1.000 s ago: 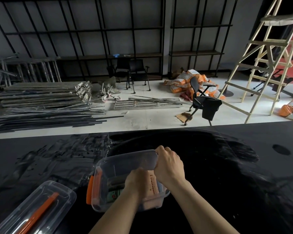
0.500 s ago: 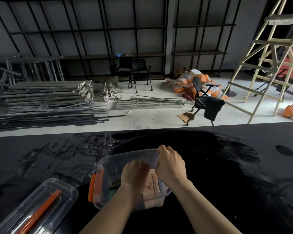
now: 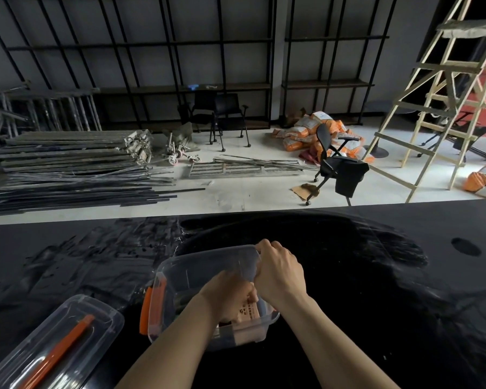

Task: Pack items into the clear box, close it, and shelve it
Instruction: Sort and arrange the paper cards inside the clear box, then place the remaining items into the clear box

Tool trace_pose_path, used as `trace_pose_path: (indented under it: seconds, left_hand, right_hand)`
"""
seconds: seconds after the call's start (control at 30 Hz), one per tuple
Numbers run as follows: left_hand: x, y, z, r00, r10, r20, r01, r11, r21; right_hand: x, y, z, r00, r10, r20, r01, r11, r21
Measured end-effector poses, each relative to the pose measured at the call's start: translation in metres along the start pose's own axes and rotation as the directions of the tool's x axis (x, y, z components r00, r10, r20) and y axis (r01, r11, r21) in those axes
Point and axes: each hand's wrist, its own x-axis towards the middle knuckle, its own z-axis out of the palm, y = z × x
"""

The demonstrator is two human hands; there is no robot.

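Note:
The clear box [image 3: 197, 273] stands open on the black table, an orange latch [image 3: 149, 307] on its left end. My right hand [image 3: 278, 273] grips the box's far right rim. My left hand [image 3: 229, 297] is inside the box, fingers curled over a tan packet with print [image 3: 247, 315] near the right wall; whether it grips the packet is unclear. Dark items lie hidden under the hand. The clear lid [image 3: 54, 346] with an orange handle [image 3: 59, 352] lies at the front left, apart from the box.
The glossy black table [image 3: 376, 290] stretches right and back. Beyond its far edge are stacked metal rails [image 3: 68, 161], black chairs [image 3: 337, 169], orange sacks [image 3: 312, 133], a wooden ladder [image 3: 438, 94] and black shelving [image 3: 180, 66] along the wall.
My left hand has pushed further right and down inside the box, against my right hand. The right hand stays on the rim. The box has barely shifted.

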Motion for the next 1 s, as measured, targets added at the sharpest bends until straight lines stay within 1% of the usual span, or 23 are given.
trace_pose_path:
  seconds: [0.1,0.2,0.23,0.3,0.37,0.4,0.43,0.47,0.5,0.53,0.57,0.6,0.63,0.67,0.73,0.83,0.93,1.0]
  left_hand:
    - [-0.004,-0.007,-0.002,1.000,-0.006,-0.002,0.006,0.999,-0.038]
    - [-0.017,-0.010,-0.008,0.999,-0.008,0.052,0.013,0.995,-0.097]
    - [-0.023,-0.012,-0.011,0.999,-0.015,0.031,0.019,0.991,-0.129]
    - [-0.034,-0.017,-0.021,0.993,-0.063,-0.096,0.049,0.988,-0.145]
    - [-0.046,-0.025,-0.030,0.975,-0.107,-0.197,0.095,0.993,-0.065]
    - [-0.051,-0.028,-0.034,0.971,-0.120,-0.205,0.123,0.992,0.004]
    - [-0.054,-0.033,-0.038,0.973,-0.134,-0.187,0.152,0.985,0.085]
    - [-0.057,-0.035,-0.041,0.978,-0.150,-0.144,0.174,0.970,0.173]
    - [-0.058,-0.036,-0.043,0.981,-0.171,-0.087,0.188,0.946,0.263]
    - [-0.060,-0.037,-0.044,0.980,-0.198,-0.029,0.196,0.915,0.353]
    - [-0.060,-0.038,-0.042,0.973,-0.230,0.017,0.200,0.877,0.436]
    - [-0.061,-0.038,-0.038,0.964,-0.263,0.031,0.212,0.837,0.504]
    - [-0.062,-0.039,-0.034,0.959,-0.283,0.008,0.232,0.805,0.547]
    - [-0.063,-0.040,-0.029,0.958,-0.284,-0.036,0.253,0.784,0.566]
    - [-0.064,-0.043,-0.021,0.954,-0.286,-0.094,0.288,0.773,0.565]
    - [-0.065,-0.044,-0.014,0.945,-0.318,-0.073,0.307,0.791,0.529]
    - [-0.066,-0.043,-0.012,0.934,-0.356,-0.036,0.336,0.837,0.432]
    - [-0.066,-0.044,-0.009,0.925,-0.378,-0.035,0.364,0.855,0.369]
  right_hand:
    - [0.001,0.000,0.001,1.000,-0.012,-0.015,0.012,1.000,-0.006]
    - [0.000,-0.002,-0.001,1.000,-0.013,-0.015,0.013,1.000,-0.022]
    - [0.000,-0.004,-0.003,0.999,-0.023,-0.035,0.021,0.999,-0.042]
    - [0.000,-0.008,-0.008,0.988,-0.081,-0.130,0.070,0.994,-0.087]
    - [0.001,-0.017,-0.011,0.953,-0.186,-0.238,0.173,0.982,-0.076]
    - [0.001,-0.023,-0.012,0.937,-0.236,-0.259,0.233,0.971,-0.043]
    - [0.001,-0.030,-0.012,0.929,-0.278,-0.244,0.287,0.958,0.000]
    - [0.002,-0.034,-0.010,0.935,-0.300,-0.191,0.313,0.949,0.044]
    - [0.003,-0.038,-0.007,0.947,-0.307,-0.099,0.315,0.946,0.081]
    - [0.004,-0.041,-0.002,0.951,-0.306,0.031,0.302,0.948,0.095]
    - [0.005,-0.042,0.003,0.938,-0.304,0.169,0.294,0.952,0.080]
    - [0.006,-0.044,0.009,0.910,-0.297,0.288,0.295,0.954,0.052]
    - [0.006,-0.044,0.016,0.883,-0.284,0.373,0.294,0.955,0.030]
    - [0.006,-0.043,0.023,0.864,-0.268,0.426,0.287,0.958,0.020]
    - [0.007,-0.042,0.036,0.841,-0.236,0.487,0.268,0.963,0.004]
    - [0.006,-0.038,0.051,0.807,-0.219,0.548,0.251,0.968,0.017]
    - [0.010,-0.036,0.056,0.811,-0.184,0.556,0.198,0.979,0.035]
    - [0.012,-0.034,0.059,0.813,-0.151,0.562,0.162,0.986,0.031]
